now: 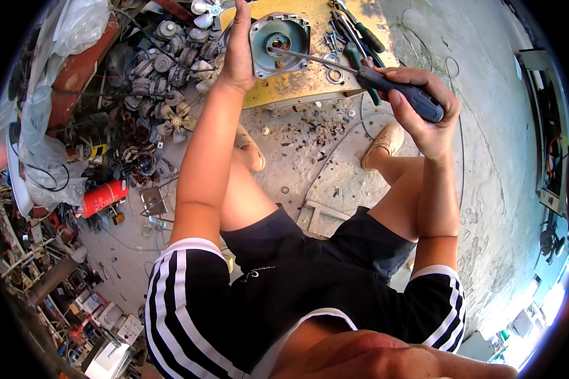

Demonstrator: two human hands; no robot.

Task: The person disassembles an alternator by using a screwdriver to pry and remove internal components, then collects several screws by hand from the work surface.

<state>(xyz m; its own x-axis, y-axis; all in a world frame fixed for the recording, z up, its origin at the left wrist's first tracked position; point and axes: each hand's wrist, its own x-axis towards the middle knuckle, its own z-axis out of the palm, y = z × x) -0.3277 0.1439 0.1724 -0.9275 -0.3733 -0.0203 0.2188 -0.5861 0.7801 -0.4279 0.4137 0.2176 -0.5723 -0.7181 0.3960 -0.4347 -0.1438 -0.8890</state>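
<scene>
My left hand grips the left side of a square metal motor end cover, tilted up at the yellow work table with its greenish round hollow facing me. Some of the left fingers are hidden behind the cover. In my right hand is a screwdriver with a dark blue handle, fingers wrapped around it. Its long shaft points left, and the tip reaches into the cover's centre, where brownish bits show around the hole. Whether the tip touches anything there I cannot tell.
Green-handled tools, small bolts and metal rings lie on the table's right side. Old motor parts are heaped at the left, near a red cylinder. Debris and a cable lie on the concrete floor.
</scene>
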